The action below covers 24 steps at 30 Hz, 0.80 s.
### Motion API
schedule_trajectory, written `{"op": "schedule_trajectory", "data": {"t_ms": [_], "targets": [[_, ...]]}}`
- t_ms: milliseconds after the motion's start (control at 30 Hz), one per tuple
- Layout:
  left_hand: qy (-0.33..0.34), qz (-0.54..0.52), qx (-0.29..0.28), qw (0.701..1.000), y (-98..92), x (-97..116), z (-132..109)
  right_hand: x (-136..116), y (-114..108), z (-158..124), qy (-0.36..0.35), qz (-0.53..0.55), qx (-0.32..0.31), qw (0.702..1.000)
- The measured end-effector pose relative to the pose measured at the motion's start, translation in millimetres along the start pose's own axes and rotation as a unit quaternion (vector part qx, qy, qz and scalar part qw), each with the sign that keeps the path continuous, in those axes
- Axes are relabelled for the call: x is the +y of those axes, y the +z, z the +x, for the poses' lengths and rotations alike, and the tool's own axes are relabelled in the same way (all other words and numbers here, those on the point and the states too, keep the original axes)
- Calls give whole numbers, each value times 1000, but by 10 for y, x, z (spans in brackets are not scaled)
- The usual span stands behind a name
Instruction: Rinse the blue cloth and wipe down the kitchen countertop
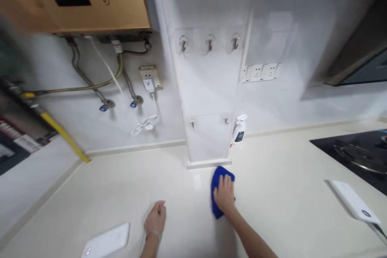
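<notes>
My right hand [224,194] lies flat, fingers stretched, on a blue cloth [218,177] spread on the cream countertop [272,177], just in front of a white wall column [208,137]. My left hand [156,218] rests on the counter to the left, fingers curled under in a loose fist with nothing visible in them. A white flat device [107,242] lies just left of that hand.
A white spray bottle [239,131] stands beside the column. A black gas hob [356,153] sits at the right with a white flat device [353,201] before it. A gold water heater [75,0], pipes and a yellow hose [65,135] hang at the left wall.
</notes>
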<state>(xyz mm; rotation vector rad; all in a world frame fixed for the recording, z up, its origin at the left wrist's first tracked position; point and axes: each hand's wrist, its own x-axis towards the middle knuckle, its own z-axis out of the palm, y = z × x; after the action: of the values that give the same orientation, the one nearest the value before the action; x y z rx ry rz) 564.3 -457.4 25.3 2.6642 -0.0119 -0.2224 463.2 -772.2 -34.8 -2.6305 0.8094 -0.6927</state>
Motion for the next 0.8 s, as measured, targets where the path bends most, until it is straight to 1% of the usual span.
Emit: {"op": "schedule_trajectory", "data": {"t_ms": [67,100,167,233,267,333,433,533,633,700,800], "targets": [[-21,-12,25,999,26,72,-91,-417,32,-247,-78,12,-85,993],[-27,-21,37,999,41,105,-137,-554,14,-381,-125,19,-125,984],[-26,-40,53,997,72,148,-224,-678,-75,-628,-214,35,-188,958],[3,-60,65,996,106,152,-308,-620,-200,-814,-282,48,-225,931],[25,-71,70,995,125,137,-352,-533,-264,-880,-304,52,-232,923],[65,-88,72,991,163,77,-450,-274,-378,-964,-329,56,-231,914],[86,-104,60,989,217,-66,-630,251,-506,-976,-328,53,-202,921],[138,-118,62,981,251,-220,-822,802,-606,-871,-284,27,-152,946],[185,-115,87,972,270,-330,-963,1245,-707,-724,-224,-14,-82,971],[190,-104,109,970,286,-368,-1009,1444,-768,-656,-193,-41,-31,980],[199,-84,134,967,307,-390,-999,1591,-816,-641,-166,-57,21,984]]}}
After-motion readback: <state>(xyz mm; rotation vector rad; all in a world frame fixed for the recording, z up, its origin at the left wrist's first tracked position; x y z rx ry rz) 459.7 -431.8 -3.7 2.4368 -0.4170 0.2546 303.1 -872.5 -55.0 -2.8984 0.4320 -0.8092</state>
